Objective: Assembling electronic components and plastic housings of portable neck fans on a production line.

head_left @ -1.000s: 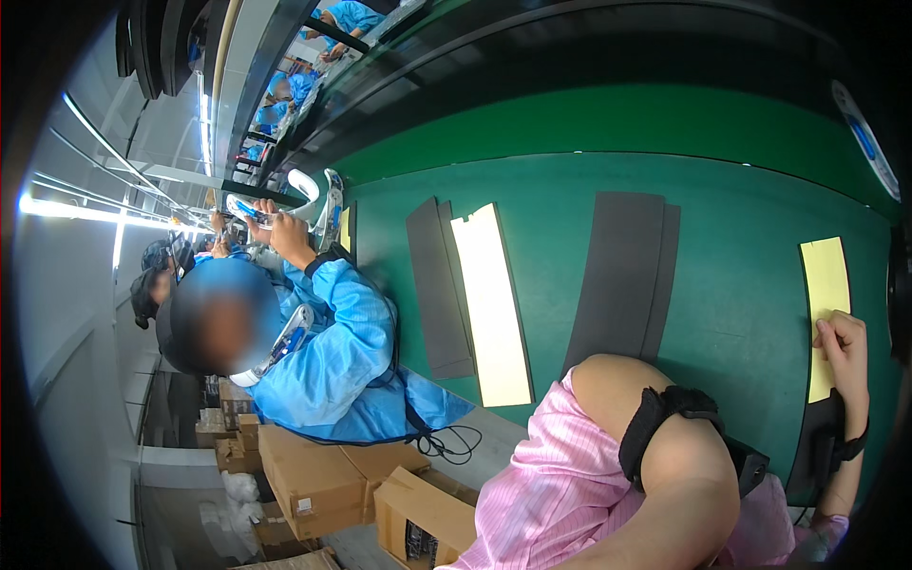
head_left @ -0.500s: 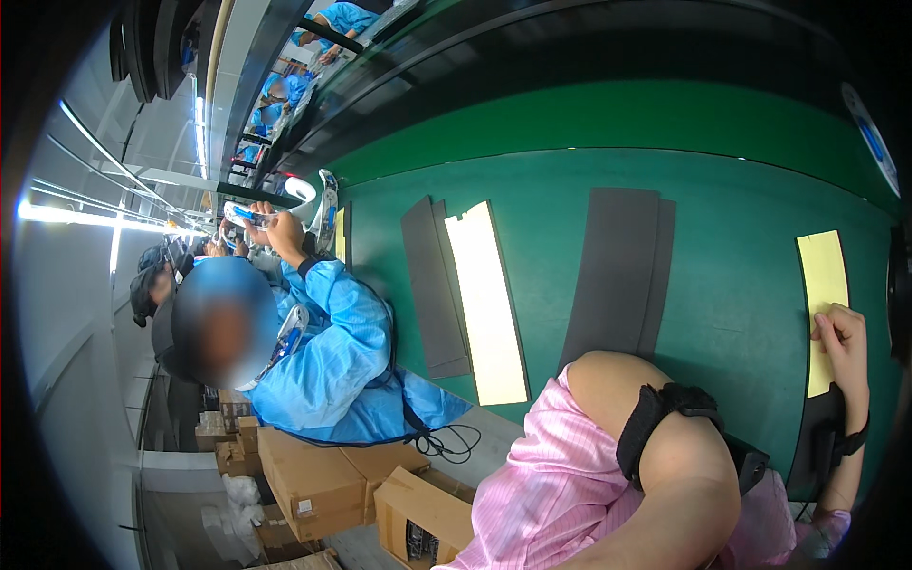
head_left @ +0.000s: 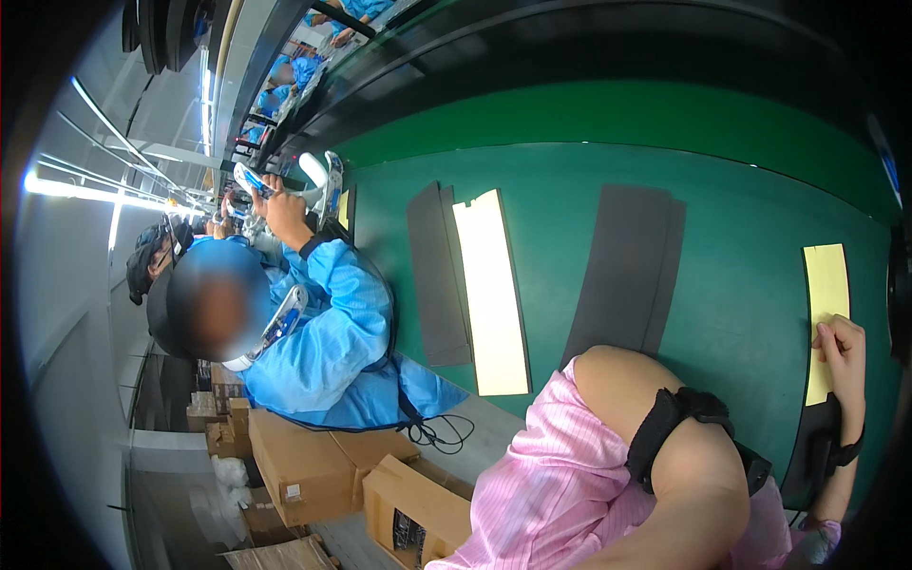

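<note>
Though the view has been shifted slightly, the yellow strip is still seen under and ahead of the right hand; no progress shown over 1 s. Fingers curled nearly closed, grip can't be confirmed. Left hand not seen.

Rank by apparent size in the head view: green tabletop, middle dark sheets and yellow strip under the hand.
1. Green tabletop
2. Middle dark sheets
3. Yellow strip, partly covered by the right hand but clearly smallest

Three yellow strips — two grey sheet pairs
</note>
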Available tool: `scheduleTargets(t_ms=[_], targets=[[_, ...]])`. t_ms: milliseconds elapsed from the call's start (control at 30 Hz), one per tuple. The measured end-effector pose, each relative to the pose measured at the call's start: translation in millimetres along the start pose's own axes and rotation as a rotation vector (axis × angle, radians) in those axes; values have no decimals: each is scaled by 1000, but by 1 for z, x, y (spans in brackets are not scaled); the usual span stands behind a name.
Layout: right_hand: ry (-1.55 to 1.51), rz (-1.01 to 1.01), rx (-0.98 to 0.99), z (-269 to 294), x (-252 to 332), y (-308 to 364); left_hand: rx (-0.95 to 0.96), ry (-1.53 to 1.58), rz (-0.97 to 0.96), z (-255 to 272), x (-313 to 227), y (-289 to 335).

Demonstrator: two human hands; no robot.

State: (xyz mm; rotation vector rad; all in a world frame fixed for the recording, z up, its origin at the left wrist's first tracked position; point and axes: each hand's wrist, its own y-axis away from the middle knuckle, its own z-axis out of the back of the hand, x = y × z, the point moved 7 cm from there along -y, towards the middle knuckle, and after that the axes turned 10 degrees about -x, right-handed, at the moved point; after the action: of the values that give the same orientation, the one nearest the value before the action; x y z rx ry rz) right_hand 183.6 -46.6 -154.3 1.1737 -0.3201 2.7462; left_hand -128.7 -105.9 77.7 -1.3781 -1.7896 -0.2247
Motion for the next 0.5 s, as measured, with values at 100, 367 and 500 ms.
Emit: scheduleTargets(t_ms=[100,367,500], targets=[[-31,-19,-28,-1,3,-2,102,-44,13,-4,-1,-1],[-26,-5,-15,-1,1,0,9,-47,95,0,-5,-8],[-23,-10,-12,0,1,0,-12,3,130,5,6,3]])
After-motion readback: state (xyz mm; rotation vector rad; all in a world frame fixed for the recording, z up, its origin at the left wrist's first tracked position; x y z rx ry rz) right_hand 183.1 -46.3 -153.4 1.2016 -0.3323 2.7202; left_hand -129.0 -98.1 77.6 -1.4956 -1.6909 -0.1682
